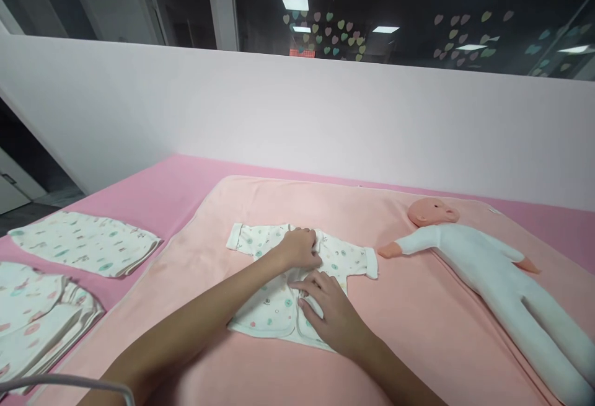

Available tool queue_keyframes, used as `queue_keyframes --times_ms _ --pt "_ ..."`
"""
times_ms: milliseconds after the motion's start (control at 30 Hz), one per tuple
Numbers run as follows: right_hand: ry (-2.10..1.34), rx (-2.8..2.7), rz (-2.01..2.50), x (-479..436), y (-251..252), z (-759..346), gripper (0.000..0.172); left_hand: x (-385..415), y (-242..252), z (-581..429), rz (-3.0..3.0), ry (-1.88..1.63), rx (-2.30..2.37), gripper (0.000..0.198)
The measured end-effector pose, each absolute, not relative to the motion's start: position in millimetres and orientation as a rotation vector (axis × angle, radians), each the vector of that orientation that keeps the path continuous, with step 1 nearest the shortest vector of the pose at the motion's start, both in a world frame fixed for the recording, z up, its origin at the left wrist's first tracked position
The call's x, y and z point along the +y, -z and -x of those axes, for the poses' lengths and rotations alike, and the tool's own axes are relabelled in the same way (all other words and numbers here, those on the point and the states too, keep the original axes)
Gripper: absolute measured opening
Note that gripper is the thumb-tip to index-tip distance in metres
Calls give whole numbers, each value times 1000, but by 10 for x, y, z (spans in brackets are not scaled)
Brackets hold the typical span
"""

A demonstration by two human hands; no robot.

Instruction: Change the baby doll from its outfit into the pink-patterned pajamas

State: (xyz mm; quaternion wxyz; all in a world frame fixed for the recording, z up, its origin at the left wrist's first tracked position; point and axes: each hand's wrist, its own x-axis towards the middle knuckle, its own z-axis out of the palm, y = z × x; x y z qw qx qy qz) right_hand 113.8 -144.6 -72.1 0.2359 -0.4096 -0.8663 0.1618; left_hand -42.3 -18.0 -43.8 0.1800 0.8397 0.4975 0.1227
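Note:
A small white baby shirt (267,316) with a coloured print lies spread out, front up, sleeves stretched to both sides. My left hand (300,248) is at its upper front, fingers curled and closed on the cloth near the neck opening; its fingertips are partly hidden. Lower down, my right hand (332,310) rests on the shirt beside the front opening. Its index finger is stretched out and the thumb stands apart, with a small gathered bit of cloth or tie showing between them. Beneath the shirt is a peach blanket (223,369).
A baby doll (483,263) in a white body lies at the right, one hand close to the shirt's sleeve. Folded printed cloths (88,242) lie at the left on the pink mat (139,186). A white wall (297,114) stands behind. A grey cable (69,381) crosses the lower left corner.

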Motion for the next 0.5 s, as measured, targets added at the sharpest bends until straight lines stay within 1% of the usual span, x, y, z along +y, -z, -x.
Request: queue_keyframes --times_ms 67,133,200,233,300,367,400,433,500 --pt "-490 -2373 1117 -1451 690 -1140 33 -143 410 486 -2349 -353 1412 15" --pt "-551 -2376 1083 -1468 645 -1147 27 -96 373 553 -2305 -356 1413 13" --pt "-614 -2390 1070 -1494 595 -1155 15 -44 344 616 -2247 -345 1403 17" --pt "-640 -2405 1077 -1510 572 -1158 13 -19 337 645 -2218 -333 1392 21" --pt "-656 -2452 1106 -1543 541 -1156 24 25 341 692 -2173 -309 1359 30" --pt "-608 -2516 1113 -1573 532 -1141 36 63 367 727 -2167 -293 1314 31" --pt "-571 -2551 1104 -1587 536 -1128 39 82 385 741 -2176 -290 1286 30" --pt "-535 -2590 1084 -1601 541 -1111 38 101 405 753 -2188 -288 1258 29" --pt "-485 -2673 1025 -1630 546 -1073 29 140 439 778 -2211 -289 1204 27"
